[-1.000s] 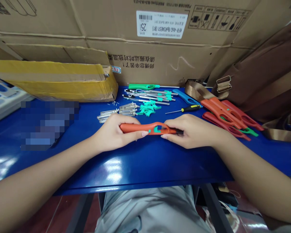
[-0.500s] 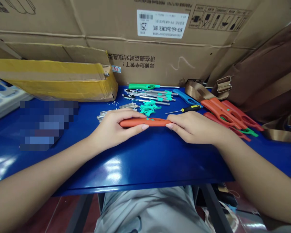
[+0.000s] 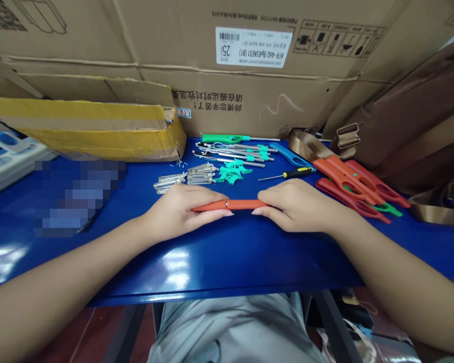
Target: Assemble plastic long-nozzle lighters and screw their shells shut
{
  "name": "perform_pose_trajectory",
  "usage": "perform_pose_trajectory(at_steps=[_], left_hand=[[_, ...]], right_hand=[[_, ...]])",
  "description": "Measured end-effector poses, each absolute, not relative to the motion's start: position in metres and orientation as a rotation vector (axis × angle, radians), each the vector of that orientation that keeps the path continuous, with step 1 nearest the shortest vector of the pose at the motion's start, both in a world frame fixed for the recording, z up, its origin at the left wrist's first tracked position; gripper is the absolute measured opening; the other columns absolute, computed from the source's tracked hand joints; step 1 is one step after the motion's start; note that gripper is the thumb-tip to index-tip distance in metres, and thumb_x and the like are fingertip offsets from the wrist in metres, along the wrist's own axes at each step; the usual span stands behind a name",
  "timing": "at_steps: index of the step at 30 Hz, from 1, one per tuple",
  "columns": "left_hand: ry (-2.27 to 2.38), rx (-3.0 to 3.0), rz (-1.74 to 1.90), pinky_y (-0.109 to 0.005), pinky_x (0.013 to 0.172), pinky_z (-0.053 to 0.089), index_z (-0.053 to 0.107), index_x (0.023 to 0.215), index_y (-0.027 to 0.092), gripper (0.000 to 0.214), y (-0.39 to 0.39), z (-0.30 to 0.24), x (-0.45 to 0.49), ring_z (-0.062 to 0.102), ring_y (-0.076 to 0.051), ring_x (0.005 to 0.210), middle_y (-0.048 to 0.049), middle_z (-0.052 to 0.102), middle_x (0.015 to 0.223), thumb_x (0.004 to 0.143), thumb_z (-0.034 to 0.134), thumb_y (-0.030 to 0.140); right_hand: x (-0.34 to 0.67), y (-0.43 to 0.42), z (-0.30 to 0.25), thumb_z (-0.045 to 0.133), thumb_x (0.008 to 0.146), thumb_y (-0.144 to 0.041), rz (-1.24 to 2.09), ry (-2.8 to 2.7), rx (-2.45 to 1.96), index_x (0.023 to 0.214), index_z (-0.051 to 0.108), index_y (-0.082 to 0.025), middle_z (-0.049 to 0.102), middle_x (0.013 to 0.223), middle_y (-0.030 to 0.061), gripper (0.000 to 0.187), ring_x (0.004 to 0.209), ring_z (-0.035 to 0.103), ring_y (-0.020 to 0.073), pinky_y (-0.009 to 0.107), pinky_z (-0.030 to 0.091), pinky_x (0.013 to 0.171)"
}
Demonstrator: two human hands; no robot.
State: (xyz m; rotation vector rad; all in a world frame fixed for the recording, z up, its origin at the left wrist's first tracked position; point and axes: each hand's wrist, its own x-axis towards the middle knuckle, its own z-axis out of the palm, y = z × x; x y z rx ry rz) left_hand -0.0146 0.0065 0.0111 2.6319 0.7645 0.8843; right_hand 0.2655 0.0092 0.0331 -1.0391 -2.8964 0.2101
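Note:
An orange lighter casing lies level between my two hands above the table, its narrow edge turned toward me. My left hand is closed around the left end, fingers on top and thumb along the near side. The right end is pinched by my right hand, which hides the tip. Just behind them lie a pile of turquoise triggers, several clear tanks and several metal rods with turquoise ends and thin wires.
Several orange and red casings are heaped at right beside a brown strap. A screwdriver, a blue casing and a green lighter lie behind. An open yellow-taped box and a large carton bound the back.
The orange casing has turned so that its edge faces me, and the turquoise spots on its upper side no longer show. Both hands still grip its ends, slightly lower in view.

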Motion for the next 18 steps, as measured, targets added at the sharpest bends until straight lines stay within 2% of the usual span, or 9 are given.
perform_pose_trajectory(at_steps=[6, 9, 11, 13, 15, 18], left_hand=[[0.746, 2.660, 0.812, -0.021, 0.072, 0.052, 0.074, 0.113, 0.020, 0.024, 0.0039, 0.0116, -0.0156, 0.072, -0.013, 0.075, -0.0032, 0.080, 0.095, 0.098, 0.066, 0.036], [0.760, 2.694, 0.768, -0.023, 0.063, 0.048, 0.075, 0.099, 0.017, 0.025, 0.0025, 0.0110, -0.0147, 0.069, -0.013, 0.068, -0.0022, 0.077, 0.083, 0.099, 0.063, 0.039], [0.858, 2.716, 0.741, -0.024, 0.054, 0.041, 0.072, 0.082, 0.016, 0.033, 0.0026, 0.0110, -0.0146, 0.062, -0.011, 0.055, 0.0007, 0.068, 0.065, 0.099, 0.061, 0.042], [0.935, 2.720, 0.737, -0.025, 0.050, 0.036, 0.069, 0.075, 0.017, 0.036, 0.0041, 0.0107, -0.0153, 0.056, -0.011, 0.050, 0.0026, 0.062, 0.058, 0.098, 0.062, 0.044], [0.947, 2.727, 0.730, -0.025, 0.056, 0.041, 0.072, 0.090, 0.017, 0.029, 0.0066, 0.0099, -0.0164, 0.064, -0.013, 0.060, 0.0003, 0.070, 0.071, 0.095, 0.066, 0.046], [0.933, 2.766, 0.679, -0.026, 0.071, 0.049, 0.068, 0.120, 0.018, 0.039, 0.0099, 0.0080, -0.0177, 0.072, -0.019, 0.086, -0.0066, 0.076, 0.105, 0.095, 0.064, 0.048]], right_hand=[[0.2672, 0.0117, 0.0311, 0.046, 0.103, -0.055, 0.270, -2.867, -0.997, 0.077, 0.058, -0.018, 0.061, 0.071, 0.0020, 0.046, 0.062, 0.049, 0.0148, 0.028, 0.024, 0.060], [0.2640, 0.0104, 0.0309, 0.046, 0.103, -0.053, 0.289, -2.896, -0.975, 0.075, 0.060, -0.018, 0.062, 0.071, 0.0029, 0.047, 0.062, 0.049, 0.0149, 0.029, 0.024, 0.060], [0.2612, 0.0090, 0.0318, 0.044, 0.104, -0.052, 0.328, -2.899, -1.001, 0.074, 0.061, -0.017, 0.062, 0.069, 0.0032, 0.049, 0.062, 0.050, 0.0148, 0.029, 0.023, 0.060], [0.2596, 0.0080, 0.0334, 0.042, 0.105, -0.052, 0.385, -2.883, -1.063, 0.074, 0.062, -0.017, 0.063, 0.069, 0.0033, 0.051, 0.061, 0.051, 0.0144, 0.029, 0.023, 0.060], [0.2598, 0.0080, 0.0350, 0.039, 0.106, -0.053, 0.464, -2.879, -1.137, 0.074, 0.063, -0.017, 0.062, 0.067, 0.0025, 0.053, 0.059, 0.050, 0.0136, 0.029, 0.023, 0.059], [0.2630, 0.0093, 0.0375, 0.033, 0.107, -0.053, 0.549, -2.878, -1.242, 0.074, 0.063, -0.017, 0.060, 0.064, 0.0013, 0.057, 0.056, 0.047, 0.0128, 0.028, 0.024, 0.059]])
